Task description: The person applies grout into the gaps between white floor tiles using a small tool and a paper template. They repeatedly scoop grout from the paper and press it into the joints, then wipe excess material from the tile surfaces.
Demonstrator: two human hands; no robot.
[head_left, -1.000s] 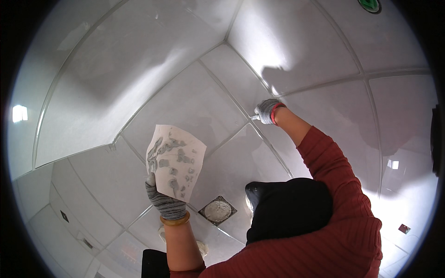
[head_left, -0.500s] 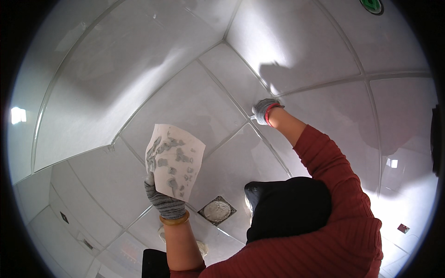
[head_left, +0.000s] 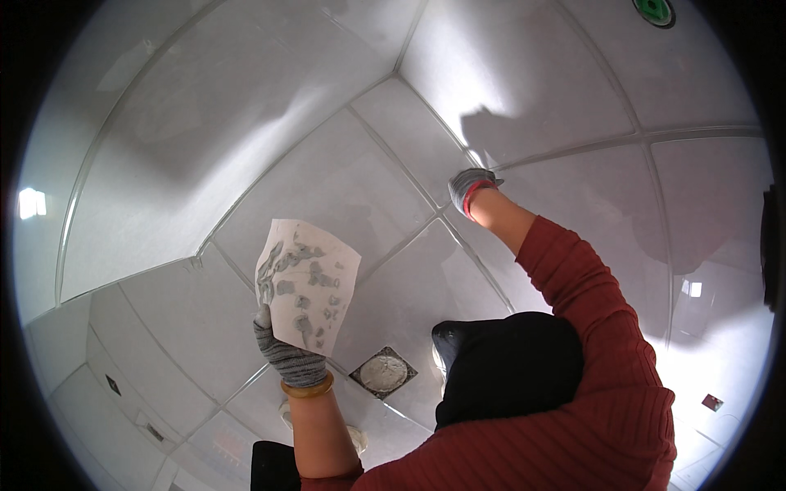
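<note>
My left hand (head_left: 288,358), in a grey knit glove with an orange cuff, is raised and grips the lower edge of a white sheet (head_left: 309,280) smeared with blobs of grey paste. My right hand (head_left: 472,186), in a grey glove with a red cuff, reaches out on a red-sleeved arm and presses against a joint line (head_left: 426,200) where large glossy white tiles (head_left: 327,176) meet. Its fingers are curled against the tile. Whether they hold anything is hidden. The hand's shadow falls on the tile just above it.
A black cap (head_left: 509,370) and a red ribbed sweater (head_left: 606,409) fill the lower right. A square metal drain (head_left: 383,372) sits in the tiles below the sheet. A green round fitting (head_left: 653,10) is at the top right. A dark object (head_left: 274,468) lies at the bottom edge.
My right hand has shifted very slightly along the tile joint. My left hand and the smeared sheet stay where they were.
</note>
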